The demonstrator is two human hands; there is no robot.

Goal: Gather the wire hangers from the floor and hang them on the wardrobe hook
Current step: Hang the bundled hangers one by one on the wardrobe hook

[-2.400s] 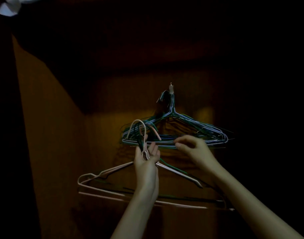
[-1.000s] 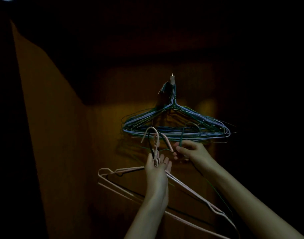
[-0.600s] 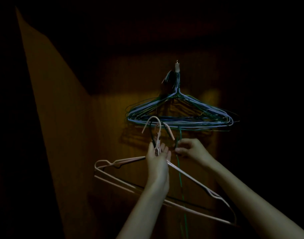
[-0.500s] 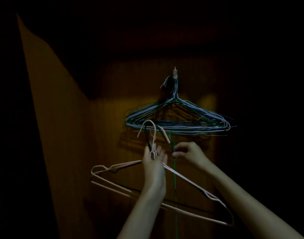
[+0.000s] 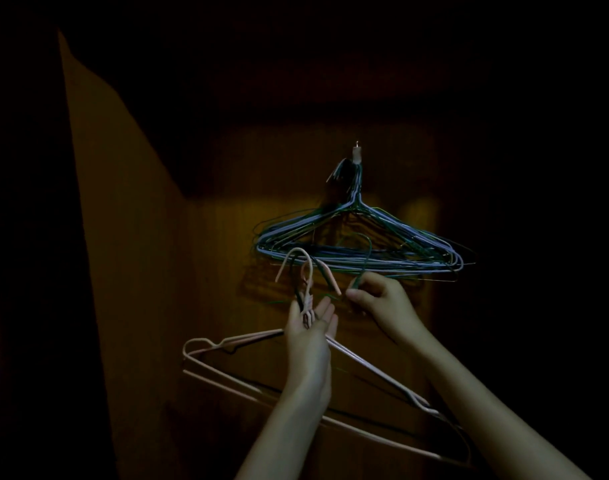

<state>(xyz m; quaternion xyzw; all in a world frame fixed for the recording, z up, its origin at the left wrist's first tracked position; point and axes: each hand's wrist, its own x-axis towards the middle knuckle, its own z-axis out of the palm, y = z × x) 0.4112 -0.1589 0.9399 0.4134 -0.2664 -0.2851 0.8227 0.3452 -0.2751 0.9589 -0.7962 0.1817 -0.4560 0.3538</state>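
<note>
Dim wardrobe, left hand point(image 5: 308, 336) gripping the necks of pink hangers point(image 5: 227, 374), right hand point(image 5: 382, 303) pinching a green hanger point(image 5: 368, 252) below the blue bundle point(image 5: 358, 251) on the hook point(image 5: 356, 155)

A bundle of hangers point(image 5: 358, 251) hangs from the wardrobe hook point(image 5: 356, 155) on the far wall. Nearer and below, the left hand point(image 5: 310, 327) holds more hangers point(image 5: 247, 372); the right hand point(image 5: 382, 303) sits just right of it.
</note>
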